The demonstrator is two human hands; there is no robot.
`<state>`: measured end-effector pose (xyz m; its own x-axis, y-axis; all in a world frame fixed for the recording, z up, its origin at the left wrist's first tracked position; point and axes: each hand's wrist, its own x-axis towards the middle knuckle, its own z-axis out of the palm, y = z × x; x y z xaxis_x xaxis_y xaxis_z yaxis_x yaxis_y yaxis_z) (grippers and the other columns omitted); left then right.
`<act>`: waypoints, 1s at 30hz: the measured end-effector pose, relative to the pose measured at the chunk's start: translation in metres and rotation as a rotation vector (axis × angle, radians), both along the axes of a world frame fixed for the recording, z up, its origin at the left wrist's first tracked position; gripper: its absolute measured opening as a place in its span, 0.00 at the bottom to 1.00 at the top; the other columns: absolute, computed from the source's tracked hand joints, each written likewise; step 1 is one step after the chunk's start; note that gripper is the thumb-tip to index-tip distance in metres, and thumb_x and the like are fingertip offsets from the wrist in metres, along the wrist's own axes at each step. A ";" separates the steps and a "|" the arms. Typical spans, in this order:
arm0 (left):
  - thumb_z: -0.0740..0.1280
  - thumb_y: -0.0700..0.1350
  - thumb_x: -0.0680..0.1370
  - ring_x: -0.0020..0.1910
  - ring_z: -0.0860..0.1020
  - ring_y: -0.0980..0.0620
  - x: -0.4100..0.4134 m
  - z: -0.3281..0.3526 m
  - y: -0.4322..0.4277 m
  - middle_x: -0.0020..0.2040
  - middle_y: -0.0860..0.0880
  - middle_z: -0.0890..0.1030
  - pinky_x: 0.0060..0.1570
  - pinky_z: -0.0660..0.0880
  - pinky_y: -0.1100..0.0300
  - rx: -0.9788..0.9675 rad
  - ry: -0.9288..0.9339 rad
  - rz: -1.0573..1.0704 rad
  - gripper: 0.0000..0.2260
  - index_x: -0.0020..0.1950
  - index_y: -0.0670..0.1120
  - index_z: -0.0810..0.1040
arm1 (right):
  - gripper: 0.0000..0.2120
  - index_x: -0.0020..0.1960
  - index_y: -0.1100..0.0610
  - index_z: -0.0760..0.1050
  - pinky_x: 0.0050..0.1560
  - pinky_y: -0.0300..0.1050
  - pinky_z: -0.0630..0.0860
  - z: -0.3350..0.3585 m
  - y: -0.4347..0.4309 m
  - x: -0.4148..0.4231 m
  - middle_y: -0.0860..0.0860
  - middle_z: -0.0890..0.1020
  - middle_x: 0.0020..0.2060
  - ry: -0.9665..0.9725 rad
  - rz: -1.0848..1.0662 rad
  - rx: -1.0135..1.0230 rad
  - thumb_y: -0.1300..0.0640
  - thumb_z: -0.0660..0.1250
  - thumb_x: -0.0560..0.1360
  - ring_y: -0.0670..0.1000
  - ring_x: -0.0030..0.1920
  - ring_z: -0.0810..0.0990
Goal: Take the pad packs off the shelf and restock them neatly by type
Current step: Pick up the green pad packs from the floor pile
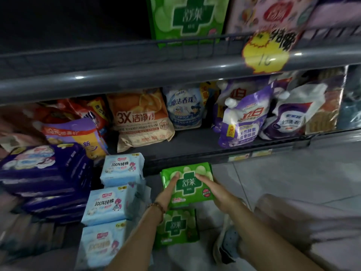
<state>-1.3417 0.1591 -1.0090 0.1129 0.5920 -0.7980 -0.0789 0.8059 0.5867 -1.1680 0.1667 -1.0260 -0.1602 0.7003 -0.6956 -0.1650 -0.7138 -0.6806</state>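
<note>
the upper shelf holds one big green pack with a dark green cross. to its right is a pink pack, and a yellow price tag hangs off the front rail. the lower shelf holds laundry goods: one orange bag, one pale blue pouch and, as i count them, three purple-and-white pouches. the bags at its left end are too blurred to count.

in front of that shelf, down low, the pad packs lie in groups. three light blue packs run in a column toward me. left of them is a stack of dark purple packs; i make out at least two. right of the blue column are two green ones: the far green pack, just before the shelf's lip, and the near green pack, partly hidden by my left forearm.

my left hand lies along the far green pack's left edge, fingers straight and together, with one fingertip on its top face. my right hand lies on its right side, fingers straight and close, with the tips beside the printed cross. the pack sits between my two hands. i cannot tell where my thumbs are. a bead bracelet is on my left wrist.
</note>
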 end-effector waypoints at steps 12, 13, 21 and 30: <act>0.72 0.68 0.63 0.53 0.81 0.56 0.037 0.150 -0.015 0.54 0.54 0.83 0.58 0.76 0.56 0.631 -0.026 -0.026 0.31 0.60 0.54 0.77 | 0.42 0.67 0.48 0.71 0.63 0.58 0.74 0.170 -0.045 0.041 0.50 0.84 0.55 -0.053 -0.205 0.470 0.42 0.81 0.57 0.54 0.55 0.83; 0.71 0.64 0.67 0.50 0.81 0.59 0.039 0.173 -0.015 0.53 0.56 0.83 0.54 0.78 0.61 0.699 -0.038 -0.028 0.25 0.59 0.54 0.77 | 0.43 0.67 0.48 0.70 0.64 0.58 0.74 0.192 -0.045 0.043 0.49 0.84 0.55 -0.079 -0.213 0.526 0.42 0.82 0.56 0.53 0.56 0.82; 0.70 0.65 0.67 0.56 0.80 0.54 0.034 0.316 -0.014 0.56 0.55 0.82 0.56 0.76 0.50 1.188 -0.065 0.042 0.24 0.59 0.57 0.77 | 0.48 0.65 0.53 0.71 0.50 0.48 0.81 0.334 -0.044 0.040 0.49 0.85 0.52 -0.206 -0.174 0.936 0.44 0.83 0.48 0.51 0.54 0.83; 0.70 0.69 0.61 0.53 0.81 0.59 0.010 0.407 0.036 0.54 0.58 0.82 0.48 0.78 0.62 1.440 0.008 0.079 0.32 0.62 0.57 0.74 | 0.37 0.58 0.44 0.70 0.40 0.31 0.78 0.431 0.017 0.026 0.43 0.85 0.44 -0.247 -0.078 1.163 0.47 0.84 0.54 0.37 0.44 0.82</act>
<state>-1.3313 0.1951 -0.6022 0.0404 0.8728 0.4864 -0.0873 -0.4818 0.8719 -1.1422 0.1837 -0.5954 -0.0404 0.9332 0.3571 0.0463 0.3587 -0.9323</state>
